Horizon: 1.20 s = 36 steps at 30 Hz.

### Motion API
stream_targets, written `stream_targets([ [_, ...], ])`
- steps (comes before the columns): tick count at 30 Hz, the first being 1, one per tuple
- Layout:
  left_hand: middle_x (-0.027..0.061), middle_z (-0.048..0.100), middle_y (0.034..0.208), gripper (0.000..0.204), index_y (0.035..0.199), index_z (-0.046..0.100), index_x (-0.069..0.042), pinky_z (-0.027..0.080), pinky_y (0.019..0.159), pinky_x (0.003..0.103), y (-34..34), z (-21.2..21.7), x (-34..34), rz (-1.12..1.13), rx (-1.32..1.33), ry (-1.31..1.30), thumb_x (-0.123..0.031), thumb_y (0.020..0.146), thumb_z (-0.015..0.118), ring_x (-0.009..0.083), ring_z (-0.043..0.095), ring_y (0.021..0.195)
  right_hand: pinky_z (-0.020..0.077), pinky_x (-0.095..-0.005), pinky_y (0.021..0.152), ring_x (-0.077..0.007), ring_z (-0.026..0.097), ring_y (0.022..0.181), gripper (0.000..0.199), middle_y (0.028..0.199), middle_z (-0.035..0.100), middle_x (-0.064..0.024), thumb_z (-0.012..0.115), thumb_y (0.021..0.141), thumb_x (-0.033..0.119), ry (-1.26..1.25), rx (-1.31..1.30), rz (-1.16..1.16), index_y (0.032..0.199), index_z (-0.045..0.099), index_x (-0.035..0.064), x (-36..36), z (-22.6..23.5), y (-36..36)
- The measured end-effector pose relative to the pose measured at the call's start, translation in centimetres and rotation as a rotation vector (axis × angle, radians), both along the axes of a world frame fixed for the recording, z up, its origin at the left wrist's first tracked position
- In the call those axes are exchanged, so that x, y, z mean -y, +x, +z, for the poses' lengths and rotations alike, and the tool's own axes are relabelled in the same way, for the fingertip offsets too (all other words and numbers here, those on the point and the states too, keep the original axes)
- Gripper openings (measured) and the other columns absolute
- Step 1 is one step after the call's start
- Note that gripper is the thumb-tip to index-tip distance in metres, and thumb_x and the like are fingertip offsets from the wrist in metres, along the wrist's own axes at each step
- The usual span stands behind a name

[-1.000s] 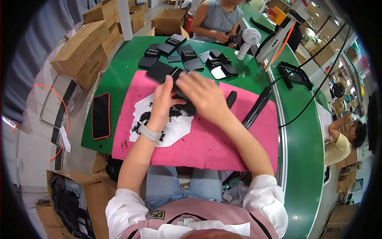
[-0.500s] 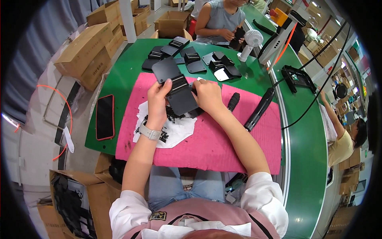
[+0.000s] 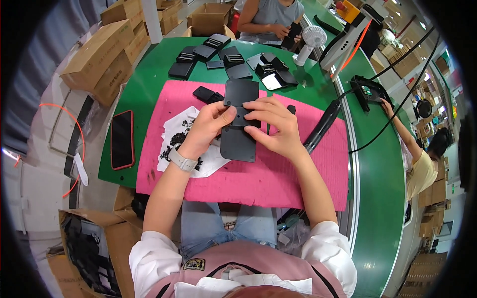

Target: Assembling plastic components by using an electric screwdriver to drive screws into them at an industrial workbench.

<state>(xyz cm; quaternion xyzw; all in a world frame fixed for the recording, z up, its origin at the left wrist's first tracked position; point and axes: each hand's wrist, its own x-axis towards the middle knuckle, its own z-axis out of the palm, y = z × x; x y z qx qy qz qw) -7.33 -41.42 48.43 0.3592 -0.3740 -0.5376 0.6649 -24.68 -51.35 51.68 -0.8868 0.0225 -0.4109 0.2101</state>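
Left hand [image 3: 211, 126], right hand [image 3: 273, 126] gripping black plate [image 3: 239, 119]; pink mat [image 3: 278, 174] beneath

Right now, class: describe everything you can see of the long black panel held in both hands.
The black panel is a flat, matte piece, plastic by its look, made of two squarish plates joined by a narrower middle. It is held lengthwise over the pink mat. The left hand pinches the middle from one side, the right hand from the other, fingers across it.

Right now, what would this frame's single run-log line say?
left hand: grips flat black hinged plastic panel | right hand: pinches its middle | below: pink foam mat | beside: black electric screwdriver
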Motion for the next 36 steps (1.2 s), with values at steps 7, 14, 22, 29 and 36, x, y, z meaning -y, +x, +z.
stream_targets([
  [7,-0.0082,0.055,0.075,0.034,0.096,0.063,-0.007,0.032,0.052,0.016,0.2,-1.1,0.3,-0.015,0.298,0.079,-0.041,0.092,0.058,-0.0007,0.043,0.063,0.0521,-0.0368,0.077,-0.029,0.06,0.093,0.029,0.1,0.065,-0.0099,0.078,0.065,0.008,-0.066,-0.054,-0.073,0.091,0.068,0.0036,-0.7,-1.1,-0.4],
  [14,0.0099,0.065,0.079,0.027,0.1,0.065,0.0,0.048,0.063,0.029,2.7,1.1,-2.7,0.532,0.849,-0.027,-0.023,0.087,0.061,0.0199,0.063,0.068,0.0516,-0.0367,0.073,-0.0291,0.06,0.087,0.025,0.1,0.066,-0.0118,0.078,0.063,0.006,-0.002,-0.186,-0.144,0.084,0.068,0.0006,-3.7,-2.0,-5.5],
  [22,0.0104,0.058,0.079,0.016,0.081,0.065,-0.001,0.047,0.069,0.037,3.2,-2.2,-5.2,0.738,1.586,0.031,-0.012,0.071,0.072,0.0277,0.059,0.077,0.0515,-0.0362,0.075,-0.0282,0.06,0.091,0.025,0.103,0.065,-0.0107,0.077,0.065,0.007,0.087,-0.237,-0.234,0.087,0.067,0.0032,-5.6,-4.0,-7.0],
  [29,0.0108,0.057,0.076,0.012,0.075,0.058,0.0,0.046,0.064,0.04,3.5,-3.1,-5.0,0.676,1.377,0.033,-0.005,0.073,0.068,0.0301,0.058,0.074,0.051,-0.0334,0.075,-0.0263,0.062,0.092,0.02,0.104,0.064,-0.0125,0.072,0.071,0.004,0.073,-0.152,-0.414,0.09,0.067,0.0023,-4.0,-2.2,-9.3],
  [36,0.0118,0.057,0.075,0.009,0.079,0.058,0.001,0.046,0.062,0.037,3.5,-2.9,-4.9,0.773,1.228,-0.007,-0.003,0.077,0.066,0.0272,0.059,0.069,0.0495,-0.0419,0.062,-0.0315,0.065,0.07,0.05,0.079,0.066,-0.0159,0.069,0.078,0.044,0.091,-0.534,-1.359,0.097,0.064,-0.0022,3.2,-1.7,-12.9],
])
